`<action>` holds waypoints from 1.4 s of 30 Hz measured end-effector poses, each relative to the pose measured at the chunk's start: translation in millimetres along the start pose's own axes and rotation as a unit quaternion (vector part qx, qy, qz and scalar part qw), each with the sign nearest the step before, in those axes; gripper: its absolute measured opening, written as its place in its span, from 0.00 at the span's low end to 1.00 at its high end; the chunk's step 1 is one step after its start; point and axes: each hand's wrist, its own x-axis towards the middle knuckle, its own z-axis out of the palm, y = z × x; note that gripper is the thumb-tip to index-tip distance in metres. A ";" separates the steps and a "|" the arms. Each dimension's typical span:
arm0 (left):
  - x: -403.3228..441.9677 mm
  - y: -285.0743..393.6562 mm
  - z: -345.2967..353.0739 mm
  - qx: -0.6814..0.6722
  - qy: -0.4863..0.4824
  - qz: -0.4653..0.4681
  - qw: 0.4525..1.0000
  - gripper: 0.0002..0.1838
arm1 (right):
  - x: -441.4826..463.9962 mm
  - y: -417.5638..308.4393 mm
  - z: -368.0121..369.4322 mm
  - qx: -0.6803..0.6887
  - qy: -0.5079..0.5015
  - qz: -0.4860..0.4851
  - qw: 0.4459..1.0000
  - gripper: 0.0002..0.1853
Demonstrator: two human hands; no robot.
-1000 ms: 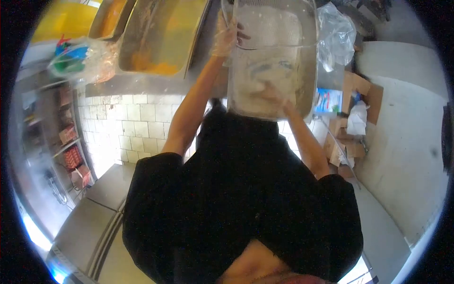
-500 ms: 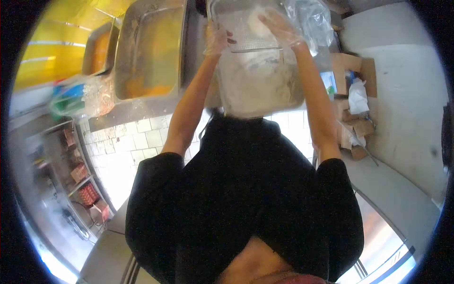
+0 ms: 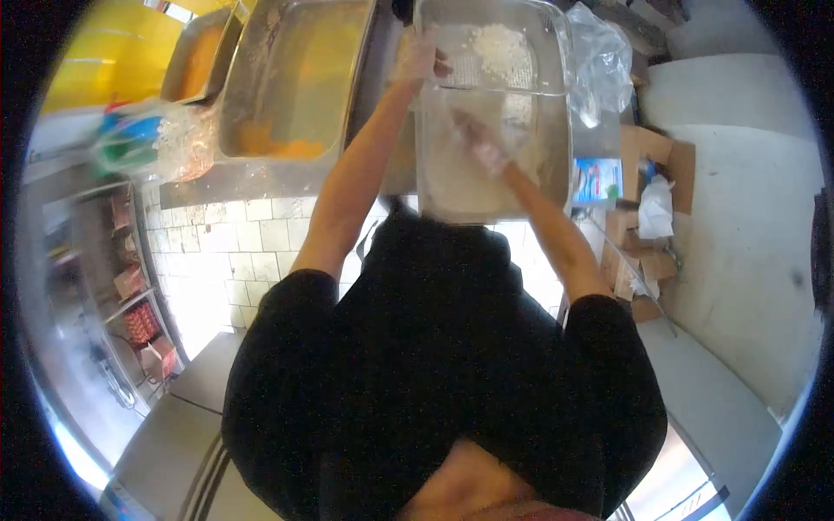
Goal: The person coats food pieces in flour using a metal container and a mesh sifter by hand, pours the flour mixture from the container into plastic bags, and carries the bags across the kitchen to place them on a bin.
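Observation:
My left hand [image 3: 420, 62], in a clear glove, is closed over the left edge of a mesh-bottomed basket [image 3: 462, 71], its fingertips showing inside. Whitish crumbly lumps [image 3: 502, 50] lie on the mesh. The basket sits over the far part of a deep pan [image 3: 495, 205] dusted with pale, flour-like powder. Lower down, my right hand [image 3: 483, 149], also gloved, is inside the near part of the pan with its fingers stretched out toward the far left. Motion blurs it, and I see nothing held in it. Whether it touches the powder I cannot tell.
Left of the pan stand a large metal tray [image 3: 291, 104] with orange-yellow residue and a smaller tray [image 3: 200, 61]. Plastic bags lie at the left [image 3: 178, 143] and right [image 3: 599, 65]. A blue-and-white packet [image 3: 597, 180] and cardboard boxes [image 3: 665, 156] are at the right.
My right hand has left the pale lump on the mesh and come down into the near part of the pan. Crumbly lumps now show on the mesh. My left hand stays at the basket's edge.

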 end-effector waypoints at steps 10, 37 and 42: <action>-22.1 28.2 2.0 0.015 0.027 0.018 0.999 0.18 | -23.3 -72.5 4.4 0.269 -0.252 0.112 0.923 0.26; 0.7 -11.4 -1.4 0.030 0.036 0.073 0.996 0.22 | -56.0 -101.0 -53.7 0.100 -0.350 0.082 0.928 0.30; 0.4 -4.2 1.1 -0.037 0.045 0.011 0.998 0.20 | -48.0 -84.8 -70.5 0.247 -0.240 0.145 0.927 0.29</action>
